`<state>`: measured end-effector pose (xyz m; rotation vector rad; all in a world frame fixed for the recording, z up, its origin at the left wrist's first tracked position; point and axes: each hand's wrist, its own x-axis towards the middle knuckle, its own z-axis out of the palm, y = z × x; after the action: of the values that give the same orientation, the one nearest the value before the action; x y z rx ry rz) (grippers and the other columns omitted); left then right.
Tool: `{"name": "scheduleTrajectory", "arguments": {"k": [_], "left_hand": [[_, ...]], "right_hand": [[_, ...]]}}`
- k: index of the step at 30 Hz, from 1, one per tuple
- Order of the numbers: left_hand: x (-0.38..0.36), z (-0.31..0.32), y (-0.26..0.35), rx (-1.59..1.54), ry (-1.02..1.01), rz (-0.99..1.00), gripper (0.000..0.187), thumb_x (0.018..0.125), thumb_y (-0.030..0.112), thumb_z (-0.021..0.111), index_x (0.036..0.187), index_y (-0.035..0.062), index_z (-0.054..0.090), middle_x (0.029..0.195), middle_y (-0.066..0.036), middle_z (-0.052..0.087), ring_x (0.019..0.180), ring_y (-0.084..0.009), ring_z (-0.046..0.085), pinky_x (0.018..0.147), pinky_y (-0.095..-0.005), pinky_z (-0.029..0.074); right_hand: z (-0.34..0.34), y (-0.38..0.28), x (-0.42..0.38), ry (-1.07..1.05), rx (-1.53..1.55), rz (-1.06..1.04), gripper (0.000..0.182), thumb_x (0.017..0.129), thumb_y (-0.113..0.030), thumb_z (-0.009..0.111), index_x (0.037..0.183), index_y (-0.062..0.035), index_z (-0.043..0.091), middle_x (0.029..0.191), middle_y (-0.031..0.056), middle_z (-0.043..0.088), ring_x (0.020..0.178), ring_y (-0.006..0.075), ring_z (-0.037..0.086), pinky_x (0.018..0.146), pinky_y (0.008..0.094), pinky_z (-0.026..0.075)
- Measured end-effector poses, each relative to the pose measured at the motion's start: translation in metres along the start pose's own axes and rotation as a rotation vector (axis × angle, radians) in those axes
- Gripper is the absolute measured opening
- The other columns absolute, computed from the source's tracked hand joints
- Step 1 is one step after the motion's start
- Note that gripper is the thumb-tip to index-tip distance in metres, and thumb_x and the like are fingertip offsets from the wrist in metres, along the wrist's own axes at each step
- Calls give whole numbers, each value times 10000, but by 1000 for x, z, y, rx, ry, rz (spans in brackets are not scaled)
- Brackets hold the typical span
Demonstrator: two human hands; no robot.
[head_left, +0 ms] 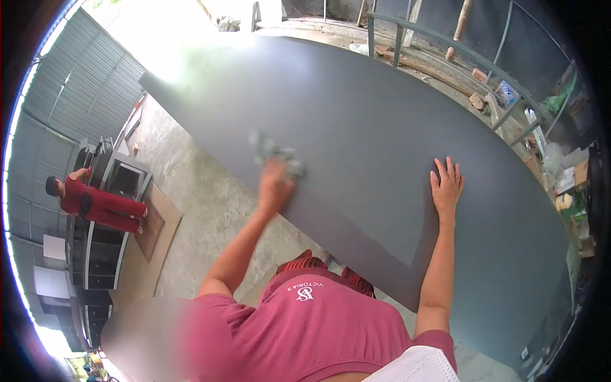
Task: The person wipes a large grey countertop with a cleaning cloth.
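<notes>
A large dark grey panel (356,140) with a smooth surface stretches across the view in front of me. My left hand (275,188) is closed on a crumpled grey-green rag (280,158) against the panel near its left edge. The rag and the fingers are smeared by motion. Flat on the panel farther right lies my right hand (448,184), fingers spread and holding nothing. Bright glare washes out the panel's far left end.
A person in red (105,204) stands at the left by dark cabinet frames (105,254). Concrete floor (184,172) shows between us. A metal rail (445,43), bricks and scraps line the panel's far right side. A blurred patch (146,337) covers the lower left.
</notes>
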<state>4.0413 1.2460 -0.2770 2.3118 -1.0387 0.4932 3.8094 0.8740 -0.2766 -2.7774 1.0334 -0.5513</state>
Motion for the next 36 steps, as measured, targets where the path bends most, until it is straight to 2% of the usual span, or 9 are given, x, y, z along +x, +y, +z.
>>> {"name": "scheduleTrajectory", "arguments": {"k": [3,7,15,19,23,25,30,34,36], "left_hand": [[20,-12,-108,107,59,-336,383,746,133,619,1104,11,563,1173,-216,535,1192,-393,419,1005,-448,338],[38,13,-103,360,82,-404,429,777,183,604,1162,9,533,1245,-220,487,1227,-424,368,1028,-462,305],[-10,77,236,-403,-489,460,573,737,175,656,1250,13,456,1335,-209,392,1302,-389,282,1059,-480,260],[-27,80,295,-678,-646,468,734,737,205,656,1348,-9,310,1384,-226,305,1319,-397,239,1078,-466,231],[-27,95,243,-1035,-412,175,749,786,209,594,1386,-26,212,1441,-215,184,1358,-348,185,1095,-437,198],[-24,79,210,-1117,-379,12,656,844,127,523,1397,-18,200,1449,-182,187,1342,-306,230,1086,-416,211],[10,49,123,-295,-327,143,575,857,166,583,1330,-44,332,1388,-263,293,1291,-403,287,1063,-457,249],[36,57,47,61,-304,188,566,874,353,565,1302,10,421,1365,-238,367,1266,-402,332,1028,-492,278],[62,75,10,288,-357,-54,585,904,476,448,1345,94,399,1406,-204,329,1292,-391,298,1030,-540,237]], "right_hand": [[-1,0,-1,19,24,-3,355,907,-332,489,1240,-219,532,1391,49,385,1315,304,286,1083,500,192],[-1,1,-2,73,13,15,326,901,-313,505,1208,-211,553,1367,43,411,1299,297,310,1073,494,214],[-3,15,1,325,252,85,290,893,-292,526,1105,-112,606,1200,107,550,1138,301,488,967,400,366],[-50,-9,-36,308,929,314,370,939,-344,434,1111,-51,580,1142,143,563,1069,317,518,922,377,397],[-58,-51,-104,64,813,121,373,887,-298,470,1137,-28,532,1134,129,541,1065,309,510,893,438,398],[-35,-86,-144,23,230,-20,347,794,-284,572,1095,-112,561,1215,108,499,1165,298,434,928,510,350],[-45,-104,-168,213,199,63,325,749,-275,619,1050,-161,578,1270,96,453,1203,293,391,958,514,317],[-84,6,-213,243,-127,456,349,790,-250,579,1113,-120,560,1246,128,471,1191,311,414,944,547,313],[-111,146,-291,353,-303,899,383,895,-285,477,1227,-93,475,1291,150,447,1204,320,404,945,546,316]]}}
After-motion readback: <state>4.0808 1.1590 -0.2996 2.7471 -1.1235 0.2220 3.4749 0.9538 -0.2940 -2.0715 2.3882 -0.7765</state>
